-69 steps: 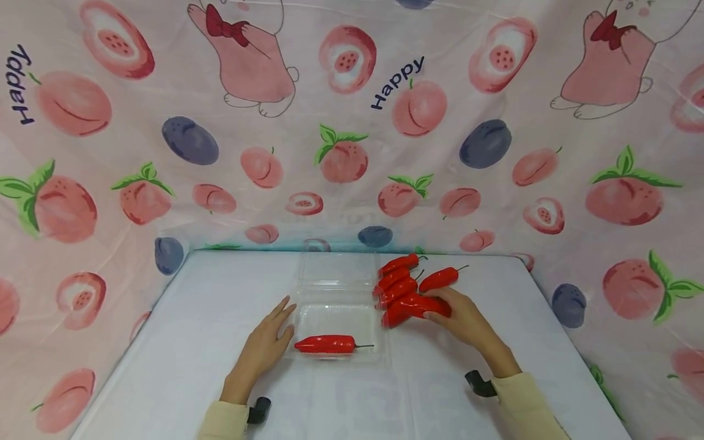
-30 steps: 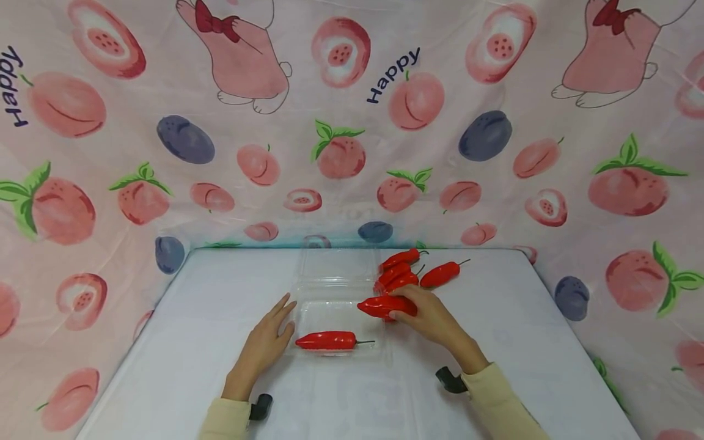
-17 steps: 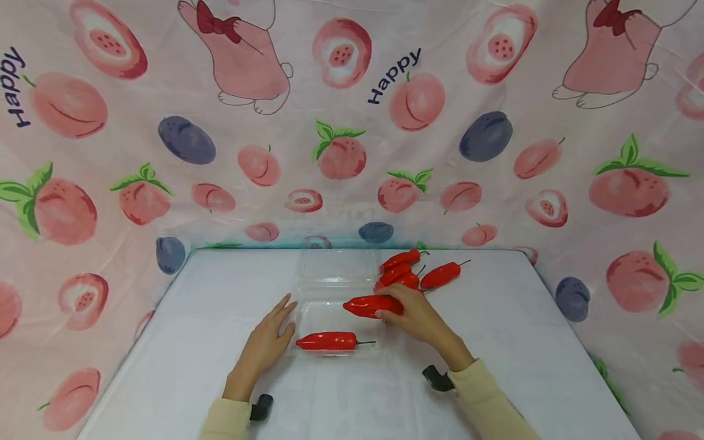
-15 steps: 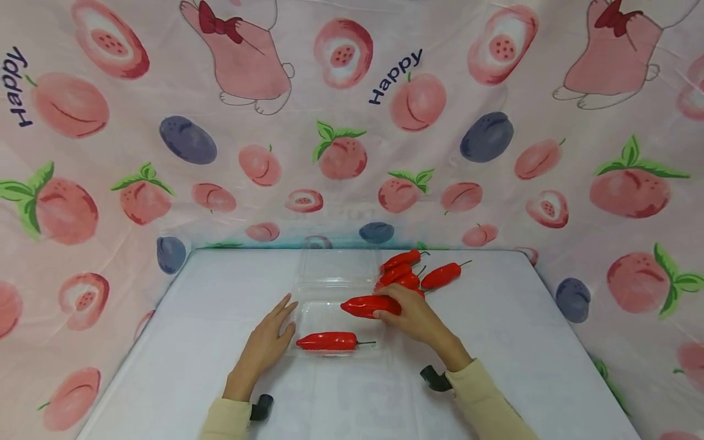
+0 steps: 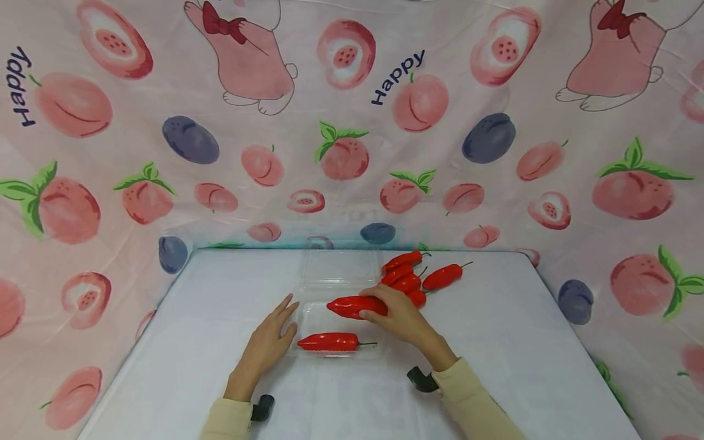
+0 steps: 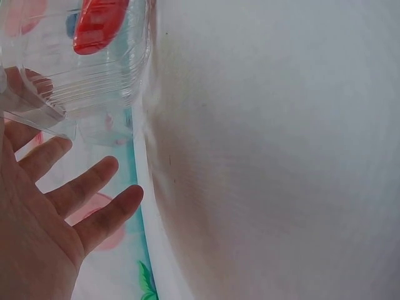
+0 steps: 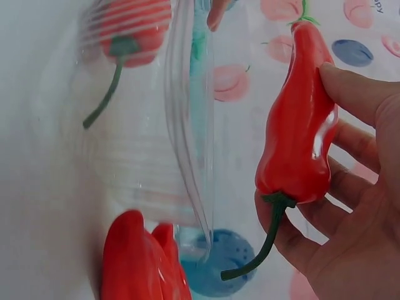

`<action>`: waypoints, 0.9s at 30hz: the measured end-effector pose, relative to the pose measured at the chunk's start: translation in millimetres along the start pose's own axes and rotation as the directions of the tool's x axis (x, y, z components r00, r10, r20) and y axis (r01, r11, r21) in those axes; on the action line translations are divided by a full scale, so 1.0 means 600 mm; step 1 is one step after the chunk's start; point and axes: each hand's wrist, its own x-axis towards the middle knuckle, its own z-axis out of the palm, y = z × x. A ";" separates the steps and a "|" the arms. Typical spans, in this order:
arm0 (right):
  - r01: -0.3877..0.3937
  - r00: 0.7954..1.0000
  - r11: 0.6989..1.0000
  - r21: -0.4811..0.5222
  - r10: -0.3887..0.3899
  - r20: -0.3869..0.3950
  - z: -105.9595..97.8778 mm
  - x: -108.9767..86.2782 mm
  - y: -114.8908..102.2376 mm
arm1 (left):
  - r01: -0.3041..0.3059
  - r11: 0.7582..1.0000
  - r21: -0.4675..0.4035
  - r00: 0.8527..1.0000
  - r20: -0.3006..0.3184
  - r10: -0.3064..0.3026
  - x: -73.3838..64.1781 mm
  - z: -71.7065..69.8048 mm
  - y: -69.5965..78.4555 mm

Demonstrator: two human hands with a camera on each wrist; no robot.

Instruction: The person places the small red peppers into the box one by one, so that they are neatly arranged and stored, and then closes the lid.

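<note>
My right hand [image 5: 404, 315] grips a red chili pepper [image 5: 352, 307] over the near half of a clear plastic clamshell box [image 5: 313, 321]. In the right wrist view, thumb and fingers wrap this pepper [image 7: 297, 125], its green stem hanging free toward the palm side. Another red chili pepper [image 5: 328, 342] lies along the front inside the box, tip to the left. My left hand [image 5: 266, 342] has its fingers spread at the box's left edge. The left wrist view shows those fingers [image 6: 84, 187] extended beside the clear wall [image 6: 94, 87], curled around nothing.
Several more red chili peppers [image 5: 404, 272] lie in a group right of the box, with one [image 5: 442, 277] slightly apart. The box's lid [image 5: 341, 267] is folded back toward the rear. A fruit-patterned curtain [image 5: 352, 122] rises behind the white table [image 5: 220, 305].
My right hand has taken a pepper from the group and carried it left, over the box. The left hand has stayed by the box's left edge.
</note>
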 end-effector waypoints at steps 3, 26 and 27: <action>-0.012 1.000 1.000 0.000 0.012 0.001 0.008 0.004 -0.003 | 0.005 1.000 0.007 1.000 0.004 -0.005 -0.001 0.000 0.000; -0.041 0.998 0.997 0.064 0.038 0.046 0.046 0.027 -0.029 | 0.022 1.000 0.006 0.999 0.032 -0.022 0.003 0.001 -0.002; -0.041 0.998 0.997 0.064 0.038 0.046 0.048 0.029 -0.030 | 0.021 1.000 0.006 0.999 0.031 -0.022 0.003 0.001 -0.002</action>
